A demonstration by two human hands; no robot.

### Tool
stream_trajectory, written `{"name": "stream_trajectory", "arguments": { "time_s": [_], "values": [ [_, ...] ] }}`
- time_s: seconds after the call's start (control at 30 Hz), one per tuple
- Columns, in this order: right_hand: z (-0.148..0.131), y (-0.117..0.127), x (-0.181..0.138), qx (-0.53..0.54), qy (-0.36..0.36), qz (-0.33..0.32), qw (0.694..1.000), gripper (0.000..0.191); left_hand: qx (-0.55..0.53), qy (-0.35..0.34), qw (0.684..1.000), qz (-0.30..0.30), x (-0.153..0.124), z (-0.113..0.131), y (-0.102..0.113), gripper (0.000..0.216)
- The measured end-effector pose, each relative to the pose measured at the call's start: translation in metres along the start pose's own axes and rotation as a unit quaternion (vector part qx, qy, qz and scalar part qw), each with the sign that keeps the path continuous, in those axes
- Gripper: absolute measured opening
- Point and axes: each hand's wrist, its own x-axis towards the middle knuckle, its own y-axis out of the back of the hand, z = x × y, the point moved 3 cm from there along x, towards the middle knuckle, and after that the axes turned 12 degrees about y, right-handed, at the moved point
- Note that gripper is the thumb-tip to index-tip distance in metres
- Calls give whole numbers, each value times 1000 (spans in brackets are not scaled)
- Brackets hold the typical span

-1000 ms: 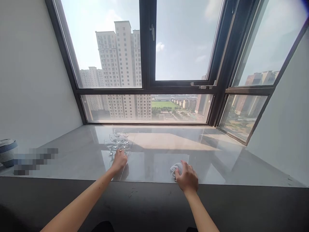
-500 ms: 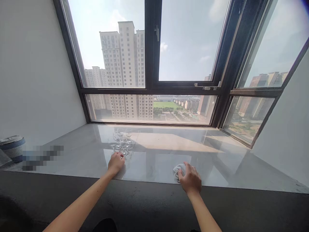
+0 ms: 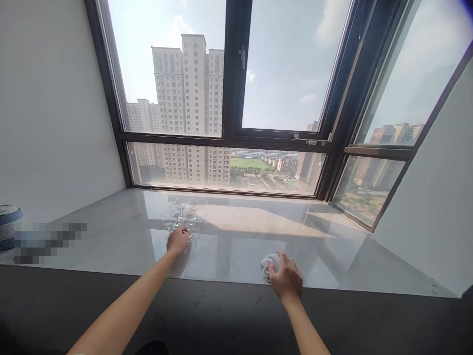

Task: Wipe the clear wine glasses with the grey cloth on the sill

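Several clear stemmed glasses [image 3: 182, 213] stand grouped on a glossy grey stone window ledge [image 3: 240, 236]. My left hand [image 3: 178, 240] is curled right in front of the group, closed around the stem or base of the nearest glass. To the right, near the ledge's front edge, my right hand [image 3: 285, 277] rests with bent fingers on a small crumpled white cloth [image 3: 266, 262] and grips it.
A large black-framed window [image 3: 232, 98] stands behind the ledge, with a handle [image 3: 242, 55] on its middle sash. White walls close both sides. A round blue-and-white container [image 3: 7, 224] sits at the far left. A dark band [image 3: 221, 305] runs along the front.
My left hand has closed in on the nearest glass at the front of the group. My right hand stays on the cloth. The view has shifted a little.
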Motion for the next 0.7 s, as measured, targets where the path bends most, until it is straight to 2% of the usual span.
{"name": "stream_trajectory", "arguments": {
  "time_s": [0.13,0.27,0.43,0.7],
  "values": [
    [1,0,0,3,-1,0,1000,36,-9,-71,997,-22,-16,11,-12,21],
    [1,1,-1,14,-7,-11,1000,38,-25,-165,985,-50,-57,24,-30,19],
    [1,1,-2,24,-21,-22,999,41,7,-187,981,-46,-94,32,-45,19],
    [0,4,0,26,-30,-23,999,42,58,-208,976,-39,-102,33,-42,16]
  ]
}}
